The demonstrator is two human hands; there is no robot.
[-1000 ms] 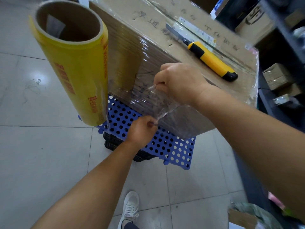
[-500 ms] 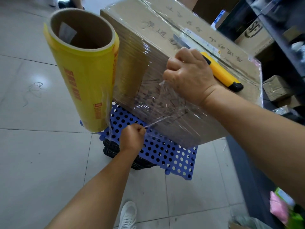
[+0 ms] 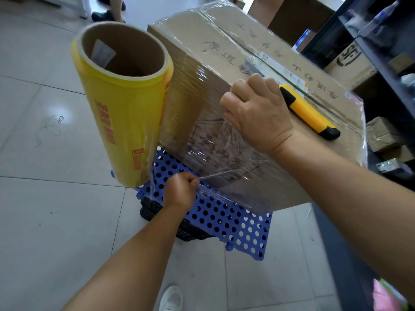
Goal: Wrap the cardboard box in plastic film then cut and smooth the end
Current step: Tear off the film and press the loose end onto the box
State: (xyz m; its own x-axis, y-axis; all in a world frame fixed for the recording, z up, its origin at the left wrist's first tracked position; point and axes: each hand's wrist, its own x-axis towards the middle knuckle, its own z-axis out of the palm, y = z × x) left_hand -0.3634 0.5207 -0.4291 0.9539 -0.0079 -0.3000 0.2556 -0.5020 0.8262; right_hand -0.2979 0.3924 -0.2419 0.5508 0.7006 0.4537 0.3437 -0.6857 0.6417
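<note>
A large cardboard box wrapped in clear film stands on a blue perforated board. A yellow film roll stands upright at the box's left corner. My left hand is clenched on the lower end of a loose strip of plastic film near the box's bottom edge. My right hand pinches the strip's upper end against the box's top front edge. The film stretches between both hands across the box's front face. A yellow and black utility knife lies on the box top, just right of my right hand.
A black crate sits under the blue board. Dark shelving with small boxes lines the right side. Another person's feet stand on the tiled floor at the top left. My white shoe shows at the bottom.
My right hand rose from the box's front face to its top front edge, pulling the film up. My left hand shifted slightly left and low, stretching the strip taut.
</note>
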